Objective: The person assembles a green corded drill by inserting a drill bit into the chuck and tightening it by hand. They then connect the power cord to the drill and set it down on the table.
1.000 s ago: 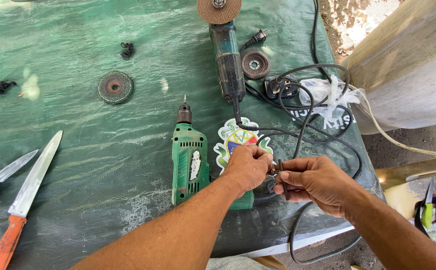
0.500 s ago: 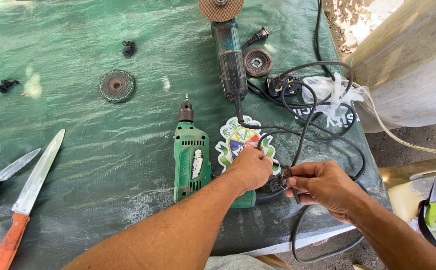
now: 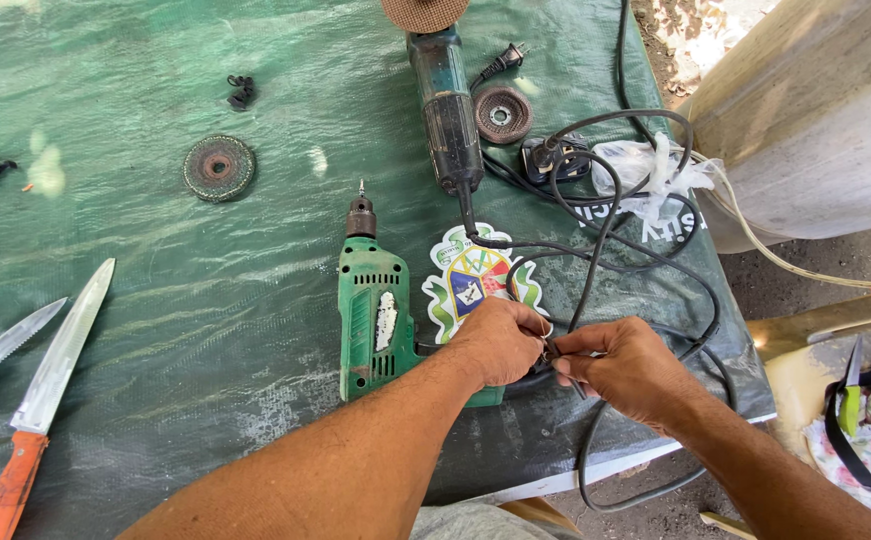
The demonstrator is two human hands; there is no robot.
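Clearly both hands, left hand and right hand, pinch the limp black cord with pressed fingers, perhaps at a small fitting; it bends easily, best gripped close beside the green drill.

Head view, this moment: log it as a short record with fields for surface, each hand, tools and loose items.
surface: table under a green tarp
left hand: left hand pinching the black cable beside the green drill
right hand: right hand pinching the same cable, fingertips meeting the left hand's
power tools: green drill lying flat, chuck pointing away; angle grinder beyond it
blades: orange-handled knife; second knife at left edge
loose items: grinding disc; second disc by the grinder
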